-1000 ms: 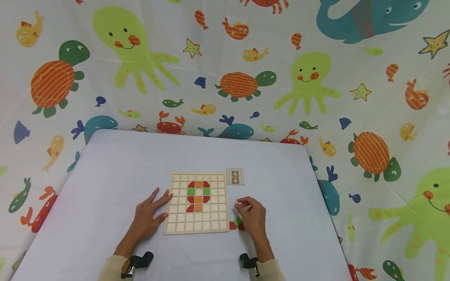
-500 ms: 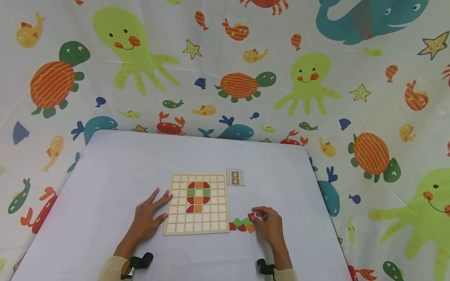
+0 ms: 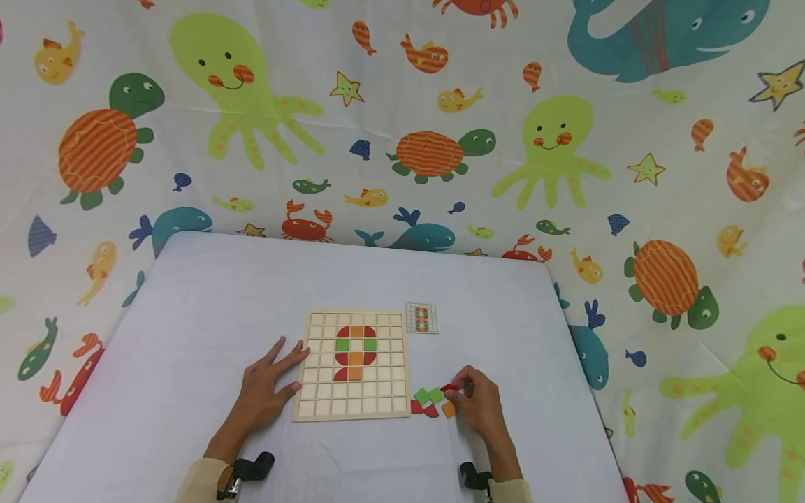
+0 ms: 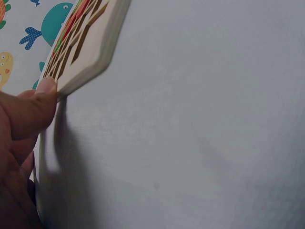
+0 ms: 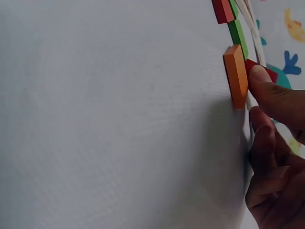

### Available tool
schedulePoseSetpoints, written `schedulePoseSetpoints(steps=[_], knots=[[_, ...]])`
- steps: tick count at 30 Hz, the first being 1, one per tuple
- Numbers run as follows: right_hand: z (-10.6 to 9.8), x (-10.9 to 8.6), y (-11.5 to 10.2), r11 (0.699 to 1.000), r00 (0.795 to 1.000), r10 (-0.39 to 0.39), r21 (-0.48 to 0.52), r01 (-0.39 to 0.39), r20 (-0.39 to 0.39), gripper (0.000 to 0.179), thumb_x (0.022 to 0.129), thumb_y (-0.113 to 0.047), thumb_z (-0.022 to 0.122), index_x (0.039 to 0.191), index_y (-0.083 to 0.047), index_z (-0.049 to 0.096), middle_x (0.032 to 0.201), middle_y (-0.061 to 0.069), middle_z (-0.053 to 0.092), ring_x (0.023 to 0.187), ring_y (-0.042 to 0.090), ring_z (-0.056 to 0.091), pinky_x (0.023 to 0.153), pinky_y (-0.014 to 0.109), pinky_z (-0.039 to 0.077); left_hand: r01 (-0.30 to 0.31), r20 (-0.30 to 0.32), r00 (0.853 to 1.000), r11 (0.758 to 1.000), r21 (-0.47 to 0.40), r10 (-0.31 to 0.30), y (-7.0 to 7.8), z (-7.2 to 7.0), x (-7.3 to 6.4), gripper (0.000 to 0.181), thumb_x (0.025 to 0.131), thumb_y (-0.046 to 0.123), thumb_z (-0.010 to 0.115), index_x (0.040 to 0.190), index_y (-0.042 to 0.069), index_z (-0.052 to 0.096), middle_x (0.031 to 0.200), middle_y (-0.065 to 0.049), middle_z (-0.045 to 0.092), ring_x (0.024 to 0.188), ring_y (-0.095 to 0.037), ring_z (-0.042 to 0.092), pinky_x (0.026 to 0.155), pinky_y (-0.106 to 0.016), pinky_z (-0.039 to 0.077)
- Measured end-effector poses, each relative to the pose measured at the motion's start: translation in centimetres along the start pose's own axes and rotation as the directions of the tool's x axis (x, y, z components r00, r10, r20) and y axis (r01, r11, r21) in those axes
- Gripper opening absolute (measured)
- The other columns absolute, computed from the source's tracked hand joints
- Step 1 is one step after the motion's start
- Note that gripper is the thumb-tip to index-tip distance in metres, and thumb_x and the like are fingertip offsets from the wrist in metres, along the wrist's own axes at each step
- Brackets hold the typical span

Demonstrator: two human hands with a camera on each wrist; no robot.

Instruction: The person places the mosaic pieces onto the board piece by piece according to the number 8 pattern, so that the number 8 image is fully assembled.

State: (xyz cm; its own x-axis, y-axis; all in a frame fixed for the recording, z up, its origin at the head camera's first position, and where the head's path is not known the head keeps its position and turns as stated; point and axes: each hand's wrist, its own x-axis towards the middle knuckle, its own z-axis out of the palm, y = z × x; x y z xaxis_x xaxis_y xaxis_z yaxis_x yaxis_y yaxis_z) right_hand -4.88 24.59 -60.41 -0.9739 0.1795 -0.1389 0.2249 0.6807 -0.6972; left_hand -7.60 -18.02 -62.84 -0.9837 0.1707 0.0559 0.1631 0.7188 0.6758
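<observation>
A wooden grid board [image 3: 314, 404] lies on the table, with red, green and orange tiles set in its middle squares. My left hand [image 3: 267, 384] rests with spread fingers against the board's left edge; its thumb touches the rim in the left wrist view. To the right of the board, my right hand [image 3: 481, 398] pinches a red tile [image 3: 450, 387] between thumb and fingers, the tile tilted up. Close by lie an orange tile [image 3: 448, 409], a green tile [image 3: 436, 395] and several other red and green tiles. In the right wrist view the orange tile [image 5: 236, 76] stands nearest the thumb.
A small pattern card [image 3: 422, 318] with a printed grid lies by the board's upper right corner. White cloth covers the table [image 3: 239, 279]. Behind it hangs a curtain [image 3: 383, 91] printed with sea animals.
My right hand has moved right from beside the board to the loose tiles and now lifts a red one, tilted. Nearby green tiles have shifted slightly. My left hand stays put.
</observation>
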Motion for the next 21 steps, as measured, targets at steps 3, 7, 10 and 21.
schedulePoseSetpoints(steps=[3,7,10,21], knots=[[0.3,-0.1,-0.1,0.999,1.0,-0.002,0.034,0.003,-0.026,0.027,0.085,-0.008,0.088,0.096,-0.017,0.065,0.088,0.0,0.066,0.079,0.015,0.054,0.067,0.023,0.045,0.001,0.005,1.0,1.0,-0.003,-0.001,0.1,-0.1,0.0,0.072,0.087,0.005,0.083,0.153,0.018,0.059,0.166,-0.016,0.046,0.158,-0.05,0.03,0.113,-0.074,0.024],[0.6,-0.4,-0.7,0.997,0.997,-0.014,0.076,0.019,-0.071,0.029,0.089,-0.014,0.087,0.103,-0.02,0.062,0.09,-0.003,0.067,0.079,0.015,0.056,0.067,0.02,0.049,0.004,0.014,1.0,1.0,-0.01,-0.004,0.0,-0.1,0.0,0.073,0.087,0.005,0.082,0.154,0.018,0.058,0.166,-0.015,0.046,0.159,-0.05,0.028,0.113,-0.073,0.024],[0.9,-0.5,-1.3,0.993,0.994,-0.044,0.107,0.055,-0.099,0.024,0.091,-0.017,0.085,0.103,-0.023,0.065,0.09,-0.004,0.069,0.076,0.015,0.056,0.064,0.02,0.05,0.006,0.013,1.0,1.0,-0.005,-0.006,0.0,-0.1,-0.1,0.073,0.087,0.005,0.083,0.154,0.019,0.058,0.166,-0.015,0.046,0.159,-0.05,0.029,0.113,-0.073,0.024],[2.2,-0.7,-3.4,0.974,0.986,-0.141,0.168,0.154,-0.085,0.022,0.088,-0.017,0.088,0.1,-0.033,0.081,0.089,-0.013,0.075,0.072,0.014,0.058,0.059,0.023,0.049,0.011,0.011,1.0,1.0,-0.001,-0.011,0.3,-0.2,-0.2,0.073,0.087,0.004,0.082,0.154,0.019,0.057,0.166,-0.014,0.046,0.159,-0.049,0.028,0.114,-0.072,0.024]])
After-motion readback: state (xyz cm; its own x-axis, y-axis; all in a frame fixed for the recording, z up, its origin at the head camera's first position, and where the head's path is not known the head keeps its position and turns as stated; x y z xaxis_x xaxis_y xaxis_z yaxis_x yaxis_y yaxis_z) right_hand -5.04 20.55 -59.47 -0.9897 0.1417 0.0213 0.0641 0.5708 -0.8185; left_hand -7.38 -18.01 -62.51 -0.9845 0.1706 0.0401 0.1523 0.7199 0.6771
